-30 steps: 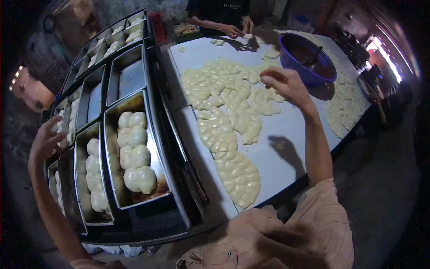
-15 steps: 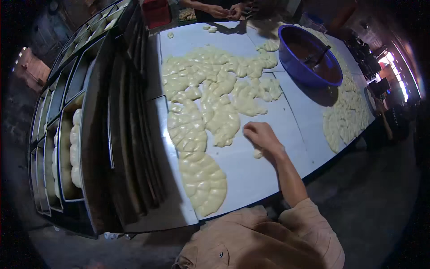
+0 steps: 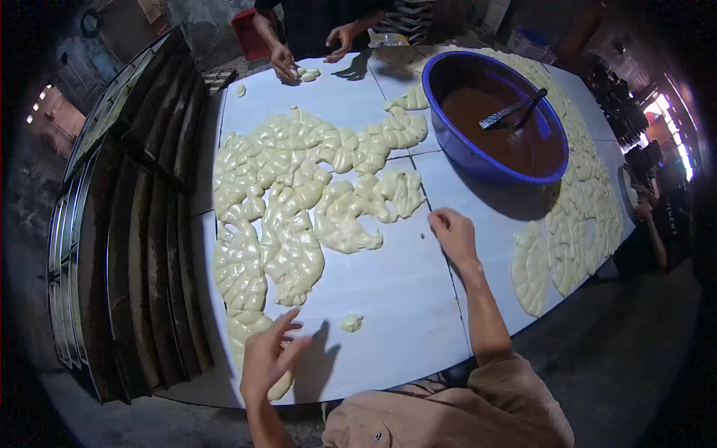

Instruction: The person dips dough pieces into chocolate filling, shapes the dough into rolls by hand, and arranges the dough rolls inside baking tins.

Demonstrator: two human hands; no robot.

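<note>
My left hand (image 3: 269, 357) hovers with fingers spread over the near end of a spread of flattened pale dough pieces (image 3: 291, 201) on the white table (image 3: 403, 299). One small lone dough piece (image 3: 351, 322) lies just right of that hand. My right hand (image 3: 452, 231) rests on bare table with its fingers curled and nothing seen in it, below a big blue bowl (image 3: 455, 145) of brown filling with a metal spoon (image 3: 511, 110) in it.
Dark stacked baking trays (image 3: 142, 246) line the table's left side. More dough pieces (image 3: 575, 224) cover the right edge. Another person's hands (image 3: 310, 52) work dough at the far end. A second person stands at the far right (image 3: 661, 216).
The view swung right, away from the trays of dough balls. My left hand came into view over the near dough. My right hand drew back from the dough onto bare table.
</note>
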